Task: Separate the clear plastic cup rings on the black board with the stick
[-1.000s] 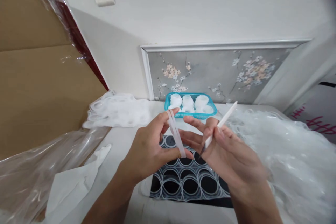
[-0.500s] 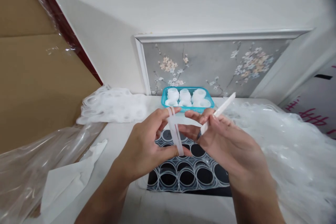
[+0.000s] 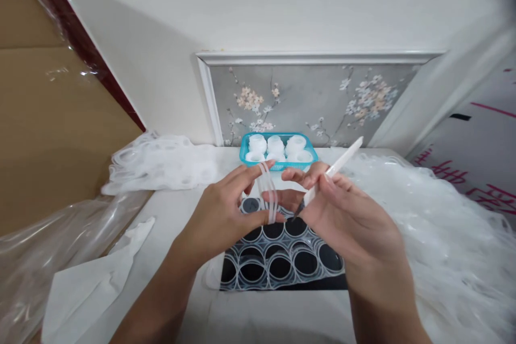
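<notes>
My left hand (image 3: 221,207) pinches a translucent white ring (image 3: 267,191) between thumb and forefinger, holding it on edge above the table. A slim white-handled tool with a dark pointed tip (image 3: 345,157) lies in the grip of my right hand (image 3: 355,220); its exact kind cannot be told. One finger of that hand reaches to the ring and seems to touch it, while the dark tip points down left, apart from the ring. Below both hands, several translucent rings (image 3: 258,250) joined in a sheet rest on a black mat (image 3: 322,284).
Behind the hands stands a blue tray (image 3: 278,167) with stacked white rings. Piles of translucent rings lie at left (image 3: 157,166) and right (image 3: 451,236). Torn white paper (image 3: 88,285), clear plastic film (image 3: 36,263) and a cardboard box (image 3: 60,134) are on the left.
The ring has turned slightly in my left hand, showing more of its opening. The tool's dark tip now shows more fully. The whole view has shifted a little.
</notes>
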Tool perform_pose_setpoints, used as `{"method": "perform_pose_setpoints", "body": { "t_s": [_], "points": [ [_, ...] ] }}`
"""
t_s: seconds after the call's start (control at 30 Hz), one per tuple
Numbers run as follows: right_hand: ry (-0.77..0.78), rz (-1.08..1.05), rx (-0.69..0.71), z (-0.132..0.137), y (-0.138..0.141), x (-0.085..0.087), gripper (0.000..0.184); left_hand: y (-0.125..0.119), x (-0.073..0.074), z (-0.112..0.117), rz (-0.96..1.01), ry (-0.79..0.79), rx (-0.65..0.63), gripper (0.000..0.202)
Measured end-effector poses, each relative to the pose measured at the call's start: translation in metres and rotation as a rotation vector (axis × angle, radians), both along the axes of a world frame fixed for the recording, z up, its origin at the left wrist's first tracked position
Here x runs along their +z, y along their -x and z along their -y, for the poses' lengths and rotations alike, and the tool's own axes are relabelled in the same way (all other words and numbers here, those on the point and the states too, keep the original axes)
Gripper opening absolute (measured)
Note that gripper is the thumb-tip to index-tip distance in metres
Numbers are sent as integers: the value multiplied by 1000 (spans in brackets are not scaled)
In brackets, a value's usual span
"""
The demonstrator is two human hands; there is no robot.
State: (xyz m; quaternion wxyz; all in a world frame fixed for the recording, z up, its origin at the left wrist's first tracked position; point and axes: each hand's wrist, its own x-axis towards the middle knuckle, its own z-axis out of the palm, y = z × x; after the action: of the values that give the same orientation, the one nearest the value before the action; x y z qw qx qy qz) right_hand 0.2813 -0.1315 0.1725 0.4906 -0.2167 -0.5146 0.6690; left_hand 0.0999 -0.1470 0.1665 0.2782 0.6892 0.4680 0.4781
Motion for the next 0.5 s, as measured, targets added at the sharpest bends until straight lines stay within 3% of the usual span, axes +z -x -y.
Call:
{"method": "perform_pose_setpoints", "body": {
  "t_s": [0.1,0.2,0.27,0.33,0.37,0.5],
  "points": [
    [-77,39,-158,-1,-4,-3,12,2,-4,-11,-116,-53,39,62],
    [-135,121,-277,-1,-10,-19,10,9,-11,-41,-263,-89,75,65],
    [-108,214,-273,0,-14,-39,11,18,-17,-78,-399,-64,122,65],
    [-22,299,-253,0,-18,-65,17,27,-25,-123,-588,72,193,67],
    [36,317,-255,0,-19,-80,20,31,-28,-146,-676,153,168,68],
    [265,198,-364,-6,-18,-130,26,38,-42,-215,-879,301,169,74]
  ]
}}
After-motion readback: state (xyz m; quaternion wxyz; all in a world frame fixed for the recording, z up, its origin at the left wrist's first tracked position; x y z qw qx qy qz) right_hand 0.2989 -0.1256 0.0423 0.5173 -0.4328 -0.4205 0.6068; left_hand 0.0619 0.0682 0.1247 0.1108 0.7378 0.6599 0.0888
